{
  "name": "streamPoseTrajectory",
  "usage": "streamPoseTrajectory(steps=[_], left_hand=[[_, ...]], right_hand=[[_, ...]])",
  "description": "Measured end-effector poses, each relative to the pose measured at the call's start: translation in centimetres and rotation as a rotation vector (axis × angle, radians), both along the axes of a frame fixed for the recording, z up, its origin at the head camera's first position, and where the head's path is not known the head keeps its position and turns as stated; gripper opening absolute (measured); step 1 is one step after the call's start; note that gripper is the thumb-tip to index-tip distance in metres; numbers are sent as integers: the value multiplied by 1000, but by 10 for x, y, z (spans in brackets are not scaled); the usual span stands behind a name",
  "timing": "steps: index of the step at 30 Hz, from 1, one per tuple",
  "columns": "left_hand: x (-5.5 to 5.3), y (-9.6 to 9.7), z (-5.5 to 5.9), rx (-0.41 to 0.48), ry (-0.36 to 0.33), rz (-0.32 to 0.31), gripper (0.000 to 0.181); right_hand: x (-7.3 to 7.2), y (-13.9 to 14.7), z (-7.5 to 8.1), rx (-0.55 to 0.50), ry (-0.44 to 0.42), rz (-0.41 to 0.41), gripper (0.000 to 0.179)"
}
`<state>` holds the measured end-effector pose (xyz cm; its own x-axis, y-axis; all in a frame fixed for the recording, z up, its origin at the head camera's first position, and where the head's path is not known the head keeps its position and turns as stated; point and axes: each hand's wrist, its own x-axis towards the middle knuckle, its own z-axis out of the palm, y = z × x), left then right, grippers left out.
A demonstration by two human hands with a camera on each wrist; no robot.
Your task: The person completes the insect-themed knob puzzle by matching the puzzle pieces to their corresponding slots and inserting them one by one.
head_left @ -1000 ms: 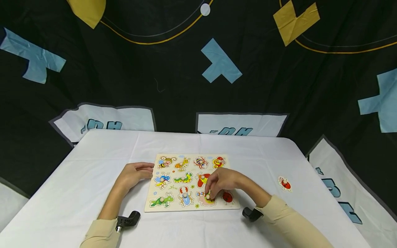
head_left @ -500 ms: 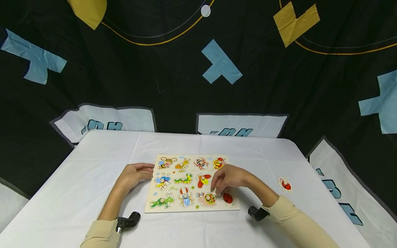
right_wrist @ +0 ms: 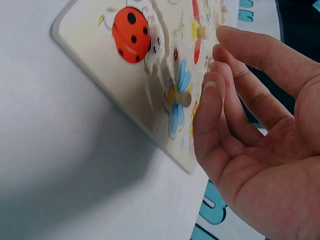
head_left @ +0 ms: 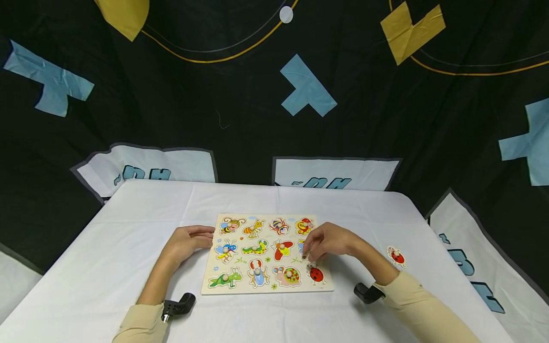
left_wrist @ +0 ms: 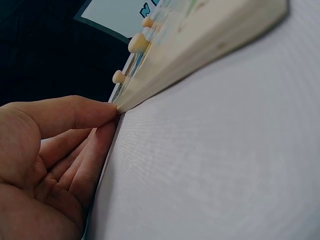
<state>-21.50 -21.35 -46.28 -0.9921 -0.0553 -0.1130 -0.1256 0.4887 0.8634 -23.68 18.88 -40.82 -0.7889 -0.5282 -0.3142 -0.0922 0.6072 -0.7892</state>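
A wooden peg puzzle board [head_left: 238, 289] with colourful knobbed insect pieces lies flat. My left hand [head_left: 183, 245] rests its fingertips against the board's left edge, fingers mostly straight. My right hand [head_left: 332, 243] hovers over the board's right side, fingers loosely bent and holding nothing. Beneath it is a blue-winged dragonfly piece [right_wrist: 173, 102], its knob apart from the fingers. Closest to me in the right corner is a ladybug recess [head_left: 316, 275], printed red and without a knob. The snail piece [head_left: 288, 276] sits left of it. A loose ladybug piece [head_left: 395, 256] lies on the table, right of the board.
A white cloth covers the table [head_left: 257, 321]. Behind it hangs a black curtain [head_left: 206, 109] with blue and yellow shapes. Black wrist cameras [head_left: 369, 292] stick out near both sleeves.
My right hand has lifted from the snail piece and moved right and away from me to above the dragonfly piece, uncovering the snail. The left hand stays at the board's edge.
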Motion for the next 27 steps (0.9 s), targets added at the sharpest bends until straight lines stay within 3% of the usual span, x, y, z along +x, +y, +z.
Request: streamPoseTrajectory(steps=[19,27], left_hand=[[0,0,0,31,2,12,47],[0,-1,-1,37,11,5,46]], right_hand=[[-5,45,14,14,58,-93,24],[-9,64,16,48,57,-178,28]])
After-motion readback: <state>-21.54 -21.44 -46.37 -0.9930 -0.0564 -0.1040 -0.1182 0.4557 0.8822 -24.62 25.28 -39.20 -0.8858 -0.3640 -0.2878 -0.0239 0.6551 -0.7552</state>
